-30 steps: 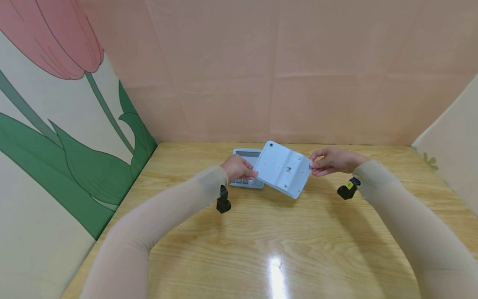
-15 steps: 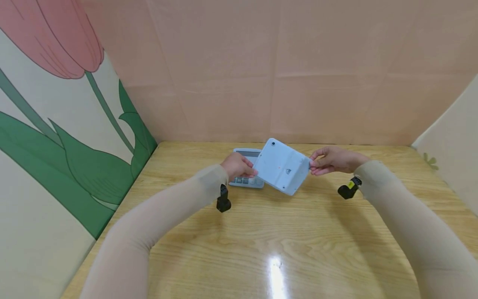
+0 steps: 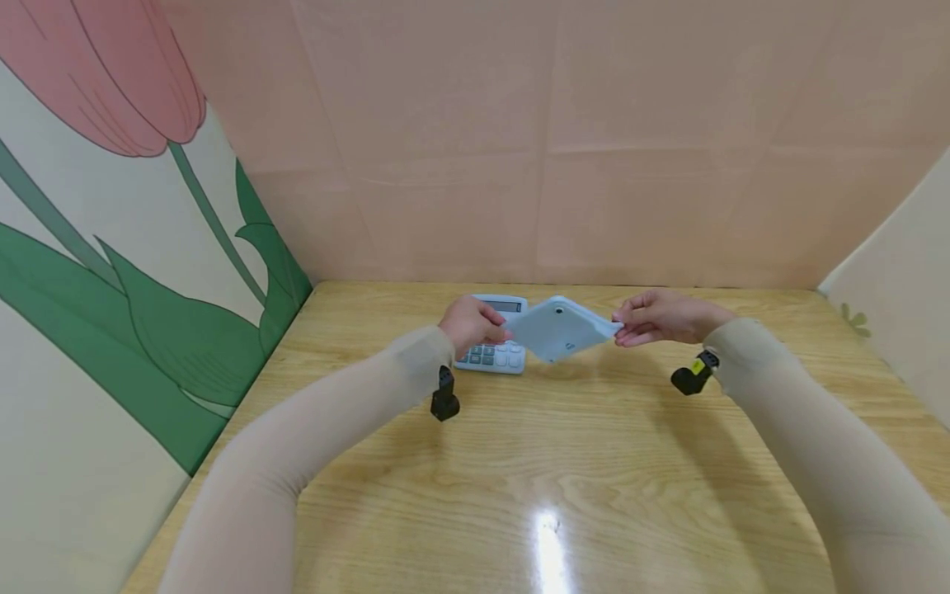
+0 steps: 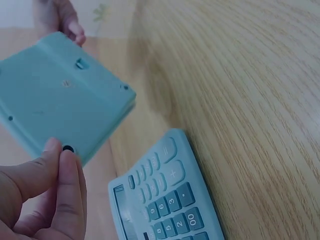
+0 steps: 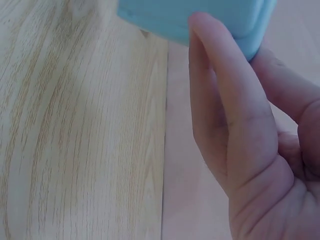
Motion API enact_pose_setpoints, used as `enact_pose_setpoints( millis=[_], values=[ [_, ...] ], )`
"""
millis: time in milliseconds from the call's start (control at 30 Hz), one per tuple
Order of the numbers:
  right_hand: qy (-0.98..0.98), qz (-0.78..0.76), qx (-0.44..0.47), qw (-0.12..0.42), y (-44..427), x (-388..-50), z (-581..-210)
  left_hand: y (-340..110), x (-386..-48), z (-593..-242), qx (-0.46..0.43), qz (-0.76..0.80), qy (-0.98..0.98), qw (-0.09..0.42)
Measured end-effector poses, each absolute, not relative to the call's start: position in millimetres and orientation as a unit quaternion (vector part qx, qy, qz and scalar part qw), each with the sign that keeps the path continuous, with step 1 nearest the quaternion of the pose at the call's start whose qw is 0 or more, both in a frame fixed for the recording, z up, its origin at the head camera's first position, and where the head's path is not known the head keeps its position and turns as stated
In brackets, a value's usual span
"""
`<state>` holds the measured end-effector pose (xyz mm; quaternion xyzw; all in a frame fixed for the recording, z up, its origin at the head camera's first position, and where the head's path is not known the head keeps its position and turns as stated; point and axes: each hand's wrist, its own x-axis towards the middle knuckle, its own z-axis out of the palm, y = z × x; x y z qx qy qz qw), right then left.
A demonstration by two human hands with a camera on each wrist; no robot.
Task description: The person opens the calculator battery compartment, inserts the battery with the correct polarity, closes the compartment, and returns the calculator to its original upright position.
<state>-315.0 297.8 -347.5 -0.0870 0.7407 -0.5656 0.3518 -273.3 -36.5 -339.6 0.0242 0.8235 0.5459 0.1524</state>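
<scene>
Between my two hands a light blue calculator (image 3: 560, 334) hangs above the table, its back turned toward the head camera and strongly tilted. My left hand (image 3: 471, 323) pinches one corner between thumb and fingers, near a dark round foot seen in the left wrist view. At the opposite corner, my right hand (image 3: 660, 318) pinches the calculator's edge with thumb and fingertips. Keys and screen of the held calculator are hidden. A second light blue calculator (image 3: 493, 360) lies face up on the table, partly covered by my left hand in the head view; its keys (image 4: 177, 205) show in the left wrist view.
The wooden table (image 3: 519, 462) runs up to a pinkish backdrop (image 3: 475, 165). On the left stands a panel with a tulip print (image 3: 178, 322), and a pale panel (image 3: 905, 272) is at the right. Black cameras (image 3: 444, 396) hang at both wrists.
The held calculator has tipped so its back looks much narrower, with its lower edge higher. More of the calculator on the table shows. Both hands have stayed nearly in place.
</scene>
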Motion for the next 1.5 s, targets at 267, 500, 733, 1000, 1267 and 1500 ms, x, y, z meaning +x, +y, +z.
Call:
enact_pose_setpoints(
  millis=[267, 500, 733, 1000, 1267, 1500],
  values=[
    [0.741, -0.564, -0.1, 0.35, 298.8, -314.2, -349.0, -38.2, -270.1, -336.3, 0.036, 0.523, 0.841, 0.134],
    [0.753, -0.558, -0.097, 0.336, 298.6, -312.7, -351.1, -35.6, -271.2, -339.1, 0.03, 0.591, 0.794, 0.14],
    [0.754, -0.569, -0.089, 0.314, 296.3, -312.5, -354.8, -32.9, -275.2, -343.0, 0.012, 0.606, 0.785, 0.128],
    [0.769, -0.564, -0.081, 0.29, 295.6, -312.3, -357.4, -32.0, -273.9, -346.5, 0.007, 0.585, 0.797, 0.148],
    [0.788, -0.543, -0.08, 0.278, 296.2, -311.8, -357.6, -32.0, -271.7, -349.3, 0.01, 0.586, 0.794, 0.162],
    [0.76, -0.585, -0.072, 0.274, 298.9, -313.9, -356.1, -31.1, -271.7, -348.9, 0.006, 0.593, 0.788, 0.168]
  ],
)
